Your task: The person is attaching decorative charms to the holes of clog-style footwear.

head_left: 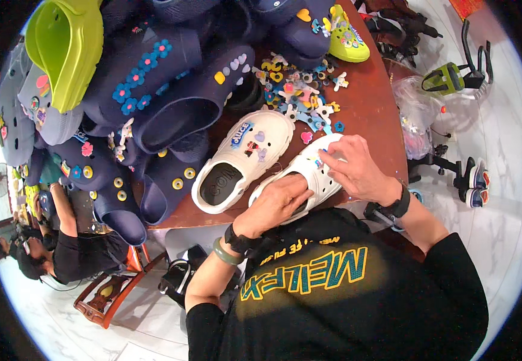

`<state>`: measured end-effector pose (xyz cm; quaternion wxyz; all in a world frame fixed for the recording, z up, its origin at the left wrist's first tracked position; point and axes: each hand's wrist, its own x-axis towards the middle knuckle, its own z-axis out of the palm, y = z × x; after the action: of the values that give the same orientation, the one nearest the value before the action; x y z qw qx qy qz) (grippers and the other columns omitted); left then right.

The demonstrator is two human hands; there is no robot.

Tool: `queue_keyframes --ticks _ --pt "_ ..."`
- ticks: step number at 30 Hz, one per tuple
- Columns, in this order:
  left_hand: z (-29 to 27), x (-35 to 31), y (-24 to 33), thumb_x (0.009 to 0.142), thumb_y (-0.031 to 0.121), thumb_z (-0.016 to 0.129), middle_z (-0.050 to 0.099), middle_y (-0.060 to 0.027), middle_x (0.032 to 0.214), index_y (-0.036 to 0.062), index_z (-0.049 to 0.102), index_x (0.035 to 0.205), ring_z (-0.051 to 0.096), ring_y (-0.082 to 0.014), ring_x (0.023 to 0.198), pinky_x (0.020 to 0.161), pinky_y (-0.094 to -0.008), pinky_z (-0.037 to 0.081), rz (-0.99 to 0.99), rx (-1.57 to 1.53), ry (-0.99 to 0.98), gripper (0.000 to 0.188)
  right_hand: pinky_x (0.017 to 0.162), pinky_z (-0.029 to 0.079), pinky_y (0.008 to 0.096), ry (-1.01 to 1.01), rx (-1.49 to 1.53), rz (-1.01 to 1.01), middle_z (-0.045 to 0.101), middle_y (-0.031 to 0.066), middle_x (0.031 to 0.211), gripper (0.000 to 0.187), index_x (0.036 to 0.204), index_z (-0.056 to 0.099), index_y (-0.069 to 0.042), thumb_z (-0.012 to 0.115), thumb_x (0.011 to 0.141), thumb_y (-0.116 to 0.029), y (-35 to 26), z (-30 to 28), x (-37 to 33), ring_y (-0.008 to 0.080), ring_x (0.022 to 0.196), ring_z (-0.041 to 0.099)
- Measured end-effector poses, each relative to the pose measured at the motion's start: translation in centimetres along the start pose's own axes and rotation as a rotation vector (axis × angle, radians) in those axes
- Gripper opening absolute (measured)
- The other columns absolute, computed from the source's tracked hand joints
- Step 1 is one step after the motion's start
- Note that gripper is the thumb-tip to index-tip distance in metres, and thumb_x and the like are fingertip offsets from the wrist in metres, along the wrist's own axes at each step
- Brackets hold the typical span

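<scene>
A white clog (317,186) with holes in its upper lies at the table's front edge, toe pointing away to the right. My left hand (280,198) holds it, the fingers reaching into the foot opening. Over its toe, my right hand (357,166) is closed in a pinch against the upper. Something small and blue shows at those fingertips, too small to name; a small colored charm is partly visible beside them. To the left stands another white clog (279,133), with a blue name charm, a purple heart and cartoon charms on its upper.
Loose shoe charms (300,90) lie heaped beyond the white clogs on the brown table (376,129). Dark blue clogs (180,117) with charms pile up at left, beneath a lime clog (62,54). Another person (62,246) works at far left. A clear plastic bag (413,114) hangs at right.
</scene>
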<state>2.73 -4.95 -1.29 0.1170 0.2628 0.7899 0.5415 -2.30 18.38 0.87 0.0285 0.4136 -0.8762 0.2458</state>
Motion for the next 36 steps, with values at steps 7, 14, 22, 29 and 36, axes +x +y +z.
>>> queue_keyframes --ticks 7,14,22,29,36 --pt "0.4 0.8 -0.7 0.089 0.01 0.057 0.05 -0.0173 0.075 -0.0014 0.051 0.08 0.051 -0.0363 0.073 0.066 -0.0418 0.042 0.163 -0.048 0.025 0.016 0.091 0.034 0.0449 -0.221 -0.033 -0.117 0.056 0.0083 0.102 0.037 0.111 0.06 -0.002 0.064 0.075 -0.009 0.3 0.0 1.6 0.0246 0.102 0.05" --pt "0.0 1.2 0.9 0.087 0.025 0.066 0.062 -0.0121 0.076 -0.0039 0.062 0.079 0.055 -0.0153 0.064 0.061 -0.0333 0.044 -0.389 -0.184 0.005 0.03 0.085 0.035 0.0394 -0.06 0.138 -0.003 0.058 0.0019 0.093 0.036 0.108 0.066 -0.012 0.072 0.073 -0.018 2.2 1.0 1.1 0.0214 0.096 0.053" --pt "1.6 1.1 -0.6 0.091 0.007 0.058 0.061 -0.0076 0.117 -0.0016 0.052 0.123 0.057 -0.0128 0.106 0.093 -0.0286 0.045 -0.605 -0.99 0.107 0.033 0.089 0.039 0.0365 0.035 0.361 0.24 0.063 0.0046 0.092 0.031 0.107 0.071 -0.014 0.071 0.076 -0.015 2.5 1.0 0.2 0.0215 0.094 0.054" --pt "1.9 1.1 -1.0 0.089 0.002 0.056 0.06 -0.0078 0.121 -0.0012 0.049 0.129 0.058 -0.0146 0.109 0.097 -0.0302 0.044 -0.504 -1.153 0.108 0.04 0.089 0.04 0.0366 -0.026 0.423 0.27 0.065 0.0031 0.091 0.026 0.104 0.072 -0.012 0.07 0.078 -0.015 2.8 0.7 0.4 0.0207 0.094 0.054" --pt "1.7 1.1 -0.5 0.088 0.003 0.058 0.063 -0.0066 0.115 -0.0016 0.053 0.124 0.06 -0.0127 0.102 0.092 -0.0278 0.047 -0.477 -1.142 0.123 0.038 0.085 0.037 0.039 0.061 0.017 0.037 0.063 0.0017 0.086 0.023 0.098 0.069 -0.009 0.069 0.076 -0.016 0.4 0.8 0.6 0.0222 0.094 0.052"
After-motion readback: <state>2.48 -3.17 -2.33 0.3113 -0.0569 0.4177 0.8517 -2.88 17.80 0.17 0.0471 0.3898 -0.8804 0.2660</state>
